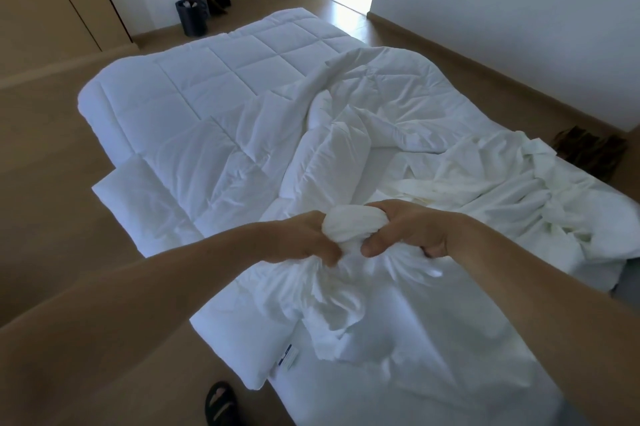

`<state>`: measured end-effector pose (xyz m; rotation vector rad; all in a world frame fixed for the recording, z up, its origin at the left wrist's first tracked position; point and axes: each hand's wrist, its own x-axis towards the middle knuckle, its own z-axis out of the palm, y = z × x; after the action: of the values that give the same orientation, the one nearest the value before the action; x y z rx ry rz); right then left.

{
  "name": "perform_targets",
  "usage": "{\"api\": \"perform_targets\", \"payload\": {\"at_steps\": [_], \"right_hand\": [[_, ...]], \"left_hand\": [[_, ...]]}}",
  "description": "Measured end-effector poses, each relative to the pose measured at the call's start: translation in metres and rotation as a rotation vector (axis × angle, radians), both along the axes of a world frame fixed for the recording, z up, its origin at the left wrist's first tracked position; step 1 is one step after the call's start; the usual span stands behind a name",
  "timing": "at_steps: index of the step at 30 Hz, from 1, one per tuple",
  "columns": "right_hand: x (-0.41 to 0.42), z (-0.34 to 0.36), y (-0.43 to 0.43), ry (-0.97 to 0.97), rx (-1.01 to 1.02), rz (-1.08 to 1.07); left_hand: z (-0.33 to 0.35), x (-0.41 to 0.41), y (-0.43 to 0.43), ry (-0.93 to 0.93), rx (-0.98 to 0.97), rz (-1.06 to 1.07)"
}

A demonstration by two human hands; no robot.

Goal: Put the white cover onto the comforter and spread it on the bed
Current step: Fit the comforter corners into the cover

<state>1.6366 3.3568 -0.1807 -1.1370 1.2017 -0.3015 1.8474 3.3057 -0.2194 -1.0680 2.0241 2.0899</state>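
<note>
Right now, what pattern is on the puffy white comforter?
A quilted grid of stitched squares covers the puffy white comforter, clearest in the head view.

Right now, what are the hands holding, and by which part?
Left hand and right hand both grip the white cover by one gathered, bunched wad of fabric between them.

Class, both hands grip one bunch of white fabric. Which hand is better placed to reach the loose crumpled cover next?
Probably the right hand: the crumpled cream-white fabric cover lies heaped on its side. The left hand, nearer the white quilted comforter, could hold the bunched white fabric.
</note>
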Motion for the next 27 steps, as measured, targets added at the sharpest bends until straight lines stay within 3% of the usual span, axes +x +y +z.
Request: {"api": "perform_targets", "payload": {"at_steps": [6,12,16,21,24,27], "right_hand": [[-0.012,0.006,0.002,0.113,-0.014,0.171],[-0.006,-0.001,0.002,0.405,-0.338,0.011],[0.008,-0.009,0.009,0.545,-0.545,0.068],[0.026,-0.030,0.013,0.665,-0.592,-0.038],[0.025,-0.027,0.006,0.788,-0.586,0.056],[0.025,-0.024,0.000,0.682,-0.496,0.114]], "left_hand": [[-0.002,0.002,-0.003,0.051,0.254,0.001],[0.007,-0.003,-0.008,0.101,0.489,0.113],[0.005,-0.004,-0.011,0.126,0.517,0.122],[-0.003,0.001,-0.014,0.095,0.599,0.120],[0.002,0.011,-0.017,-0.050,0.438,0.042],[0.009,0.012,-0.019,-0.255,0.154,-0.113]]}}
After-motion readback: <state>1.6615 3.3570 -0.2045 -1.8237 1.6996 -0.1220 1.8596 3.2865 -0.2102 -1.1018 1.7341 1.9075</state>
